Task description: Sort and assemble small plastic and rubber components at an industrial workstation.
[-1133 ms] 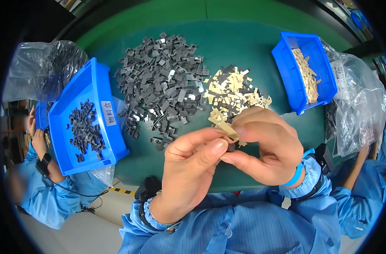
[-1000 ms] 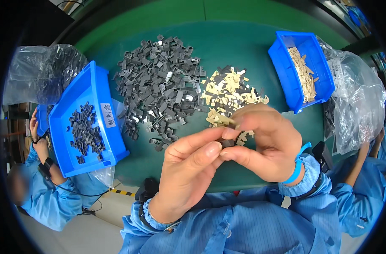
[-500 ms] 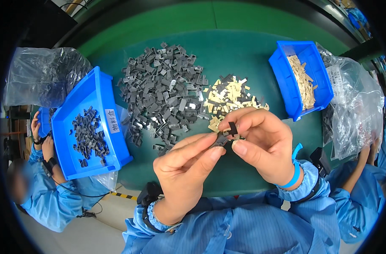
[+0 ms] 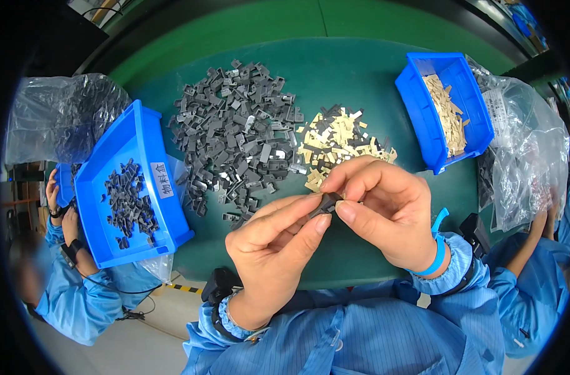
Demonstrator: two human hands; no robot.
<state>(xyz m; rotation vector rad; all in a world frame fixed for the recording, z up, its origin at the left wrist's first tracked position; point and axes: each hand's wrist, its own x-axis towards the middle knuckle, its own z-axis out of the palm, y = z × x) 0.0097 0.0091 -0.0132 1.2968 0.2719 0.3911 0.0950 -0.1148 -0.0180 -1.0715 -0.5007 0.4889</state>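
Observation:
Both hands meet over the near edge of the green mat [image 4: 360, 69]. My left hand [image 4: 275, 240] and my right hand [image 4: 385, 209] pinch one small dark grey part [image 4: 325, 203] between their fingertips. Just beyond the fingers lies a small heap of flat tan metal pieces [image 4: 338, 140]. A large pile of dark grey plastic parts [image 4: 235, 137] spreads out behind and to the left of it.
A blue bin [image 4: 131, 187] at left holds several grey parts. A second blue bin [image 4: 447, 109] at right holds tan pieces. Clear plastic bags lie at far left [image 4: 60, 119] and far right [image 4: 525, 150]. Other people in blue sleeves sit at both sides.
A tan piece seen between my fingers earlier is no longer visible; only the dark part shows now. Both hands have shifted slightly toward me and closed tighter around it.

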